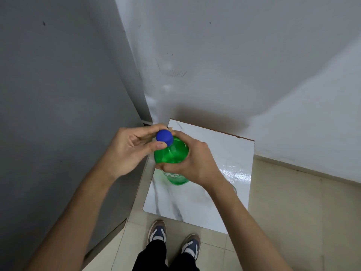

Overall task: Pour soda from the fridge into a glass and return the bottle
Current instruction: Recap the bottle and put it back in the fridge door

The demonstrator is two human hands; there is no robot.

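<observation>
Gripping the green soda bottle around its upper body, the right hand keeps it upright above the white marbled worktop, its grip clenched fast on the plastic with the fingers wrapped round the far side and the thumb at the near side. The left hand comes in from the other side, and its grip is pinched on the blue cap, thumb at the near edge and fingertips curled over the far edge. The cap sits on the neck of the bottle; whether it is tight or loosened cannot be told. Part of a white-lettered label shows below the right hand, near the bottom of the bottle, and whether the base touches the worktop cannot be told, as the hand and the steep view hide it. A sliver of something clear, perhaps a glass, peeps out from behind the right forearm at the worktop's right side; too little shows to be sure. A tall grey surface fills the left of the view, just beside the worktop. Below, on the tiled floor, stand the person's two shoes.
</observation>
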